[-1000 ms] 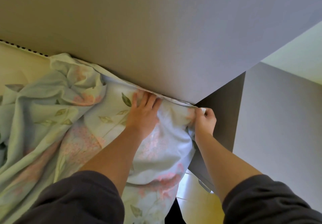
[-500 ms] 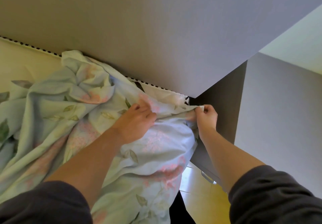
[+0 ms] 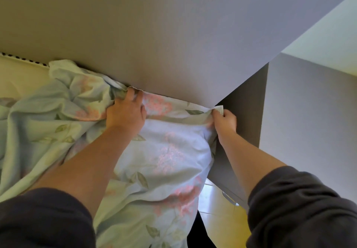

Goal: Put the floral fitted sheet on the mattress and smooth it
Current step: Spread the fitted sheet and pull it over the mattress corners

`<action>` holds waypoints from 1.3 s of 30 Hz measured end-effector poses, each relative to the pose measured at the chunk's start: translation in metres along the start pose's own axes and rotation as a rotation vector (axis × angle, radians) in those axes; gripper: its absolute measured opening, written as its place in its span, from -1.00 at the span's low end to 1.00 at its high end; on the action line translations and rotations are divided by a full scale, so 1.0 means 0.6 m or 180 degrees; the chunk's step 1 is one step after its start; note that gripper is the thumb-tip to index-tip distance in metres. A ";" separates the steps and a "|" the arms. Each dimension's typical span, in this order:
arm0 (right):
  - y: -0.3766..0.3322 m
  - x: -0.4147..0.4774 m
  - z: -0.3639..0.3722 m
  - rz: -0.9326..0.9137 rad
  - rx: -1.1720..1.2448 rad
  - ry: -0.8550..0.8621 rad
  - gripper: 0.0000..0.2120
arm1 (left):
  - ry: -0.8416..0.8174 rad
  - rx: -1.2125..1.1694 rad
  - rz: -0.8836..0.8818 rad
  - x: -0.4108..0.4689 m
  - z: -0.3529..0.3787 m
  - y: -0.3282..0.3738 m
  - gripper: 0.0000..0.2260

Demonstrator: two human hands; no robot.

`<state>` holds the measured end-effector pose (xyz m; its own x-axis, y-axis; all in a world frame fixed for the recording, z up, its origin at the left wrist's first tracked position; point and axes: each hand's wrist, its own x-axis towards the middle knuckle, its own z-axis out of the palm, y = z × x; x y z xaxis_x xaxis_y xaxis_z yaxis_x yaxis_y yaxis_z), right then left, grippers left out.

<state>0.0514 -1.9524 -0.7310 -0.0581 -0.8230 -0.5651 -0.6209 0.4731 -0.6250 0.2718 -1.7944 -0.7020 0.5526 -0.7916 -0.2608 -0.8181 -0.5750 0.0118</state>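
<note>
My left hand point(image 3: 126, 110) grips bunched floral fitted sheet point(image 3: 166, 151) against the headboard point(image 3: 173, 45). My right hand point(image 3: 225, 121) pinches its corner hem, apparently at the mattress point(image 3: 17, 74) corner.

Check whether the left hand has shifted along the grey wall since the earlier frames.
Yes. The left hand has moved left along the base of the grey wall, farther from the wall's corner, gripping the pale floral fitted sheet there.

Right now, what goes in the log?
left hand: gripping floral sheet | right hand: gripping sheet corner | mattress: partly bare
</note>
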 end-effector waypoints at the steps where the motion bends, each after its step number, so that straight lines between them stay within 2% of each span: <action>1: -0.006 0.004 0.002 -0.0058 -0.0003 -0.0027 -0.82 | -0.0047 -0.0019 -0.0074 0.005 0.001 0.000 -0.56; 4: -0.004 0.013 0.010 0.0105 -0.0399 -0.0172 -0.87 | -0.0137 -0.0259 -0.0525 0.014 0.003 0.000 -0.52; 6: 0.006 0.017 0.015 0.0243 -0.0673 -0.0077 -0.89 | -0.0154 -0.0271 -0.0656 0.011 0.008 -0.009 -0.49; 9: 0.010 0.013 0.025 0.0314 -0.0541 0.0136 -0.90 | -0.0151 -0.0245 -0.0934 0.006 0.016 -0.037 -0.42; 12: 0.005 -0.014 0.036 0.0353 -0.0428 0.0209 -0.61 | -0.0288 -0.0362 -0.1020 0.000 0.009 -0.065 -0.43; 16: -0.003 -0.076 0.045 0.0246 -0.0374 0.0173 -0.51 | -0.0298 -0.0411 -0.0748 -0.047 -0.011 -0.079 -0.48; 22: -0.057 -0.170 0.083 0.0180 -0.1188 -0.0429 -0.44 | -0.0838 -0.0167 -0.0459 -0.126 -0.048 -0.084 -0.47; 25: -0.085 -0.213 0.114 -0.0075 -0.1755 -0.0818 -0.43 | -0.0823 -0.0086 -0.0501 -0.156 -0.072 -0.116 -0.49; 29: -0.121 -0.269 0.164 -0.0280 -0.1837 -0.1085 -0.44 | -0.0422 -0.0090 -0.0581 -0.190 -0.106 -0.182 -0.56; 32: -0.151 -0.299 0.191 -0.0646 -0.1799 -0.1545 -0.47 | -0.0260 -0.0101 -0.0837 -0.207 -0.127 -0.220 -0.54; 36: -0.201 -0.343 0.228 -0.1060 -0.1945 -0.2039 -0.50 | -0.0284 -0.0469 -0.1467 -0.241 -0.145 -0.278 -0.39; 39: -0.245 -0.382 0.271 -0.1591 -0.1767 -0.2272 -0.29 | -0.0816 -0.0745 -0.2044 -0.247 -0.139 -0.346 -0.21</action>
<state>0.2829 -1.7819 -0.5972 0.6706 -0.4218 -0.6103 -0.7306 -0.2326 -0.6420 0.3729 -1.5746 -0.5853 0.8339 -0.2264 -0.5033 -0.2737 -0.9616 -0.0209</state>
